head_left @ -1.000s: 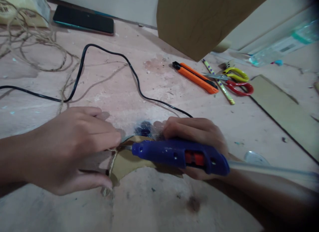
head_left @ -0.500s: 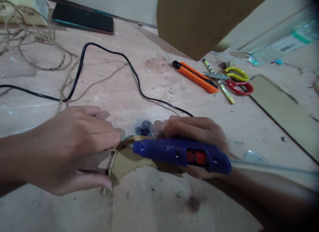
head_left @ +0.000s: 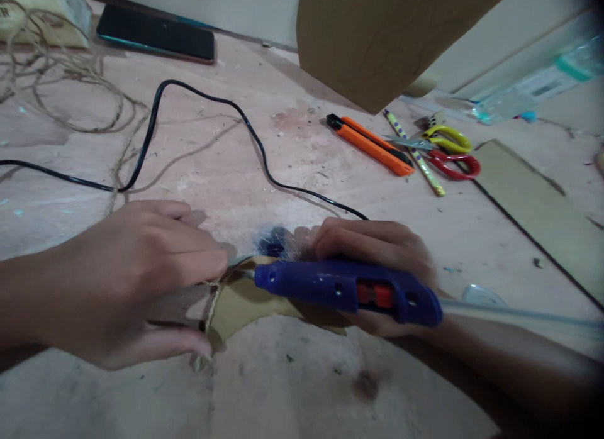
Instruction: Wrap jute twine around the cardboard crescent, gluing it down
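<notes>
My right hand [head_left: 377, 247] is wrapped around a blue hot glue gun [head_left: 311, 282], with a clear glue stick [head_left: 509, 313] sticking out of its back end. The gun's metal tip points left at the edge of a curved piece of brown cardboard [head_left: 245, 300] lying on the table. Along the cardboard's left edge runs a length of twine [head_left: 213, 300]. My left hand [head_left: 141, 275] closes over that left end, its index finger and thumb at the twine and cardboard edge; part of the grip is hidden under the fingers.
A black cord [head_left: 255, 137] crosses the table behind my hands. Loose twine [head_left: 70, 80] and a phone [head_left: 155, 33] lie at the back left. An orange box cutter [head_left: 372, 146], a dotted pencil [head_left: 415, 153], scissors [head_left: 453, 153] and a cardboard strip [head_left: 542, 206] lie right.
The glue gun and my right hand have shifted slightly to the right, the tip drawing back a little along the cardboard edge. My left hand has stayed in place.
</notes>
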Demonstrator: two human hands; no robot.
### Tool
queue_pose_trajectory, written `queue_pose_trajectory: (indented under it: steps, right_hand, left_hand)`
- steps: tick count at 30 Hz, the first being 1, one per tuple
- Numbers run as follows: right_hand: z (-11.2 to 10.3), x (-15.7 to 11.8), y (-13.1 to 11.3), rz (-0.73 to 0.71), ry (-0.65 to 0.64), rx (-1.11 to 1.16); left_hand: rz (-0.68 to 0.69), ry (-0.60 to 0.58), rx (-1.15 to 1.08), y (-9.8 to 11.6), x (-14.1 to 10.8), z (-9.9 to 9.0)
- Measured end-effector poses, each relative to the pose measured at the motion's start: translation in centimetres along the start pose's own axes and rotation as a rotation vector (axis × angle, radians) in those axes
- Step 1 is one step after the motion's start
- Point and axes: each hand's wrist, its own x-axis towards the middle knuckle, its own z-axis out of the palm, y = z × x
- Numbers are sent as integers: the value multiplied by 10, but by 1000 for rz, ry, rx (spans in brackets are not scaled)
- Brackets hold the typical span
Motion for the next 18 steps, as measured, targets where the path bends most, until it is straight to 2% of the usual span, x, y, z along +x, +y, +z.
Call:
queue_pose_trajectory:
  steps: [18]
  right_hand:
    - [0, 0, 0, 13, 31, -6]
  left_hand:
    - [-17, -15, -9, 1, 0, -1]
